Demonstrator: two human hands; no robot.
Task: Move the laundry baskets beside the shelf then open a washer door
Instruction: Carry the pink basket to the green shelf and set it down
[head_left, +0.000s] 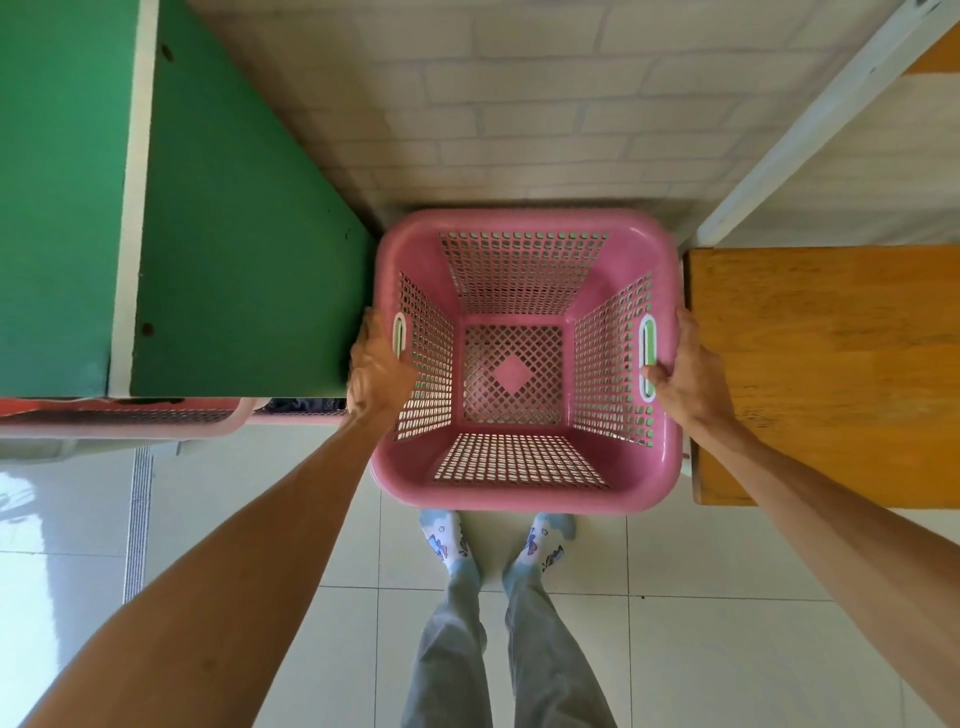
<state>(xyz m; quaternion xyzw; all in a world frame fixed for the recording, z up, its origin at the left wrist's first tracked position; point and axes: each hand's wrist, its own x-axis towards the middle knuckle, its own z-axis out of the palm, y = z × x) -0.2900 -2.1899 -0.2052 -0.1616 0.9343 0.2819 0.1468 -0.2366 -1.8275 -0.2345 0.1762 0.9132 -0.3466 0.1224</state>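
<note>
An empty pink laundry basket with perforated walls stands between a green shelf on the left and a wooden surface on the right, close to the brick wall. My left hand grips the basket's left rim by its green-and-white handle slot. My right hand grips the right rim by the matching slot, thumb inside. No washer is visible.
A wooden bench or tabletop borders the basket on the right. Below the green shelf, rims of other pink baskets show, one with dark laundry. My socked feet stand on pale floor tiles just behind the basket.
</note>
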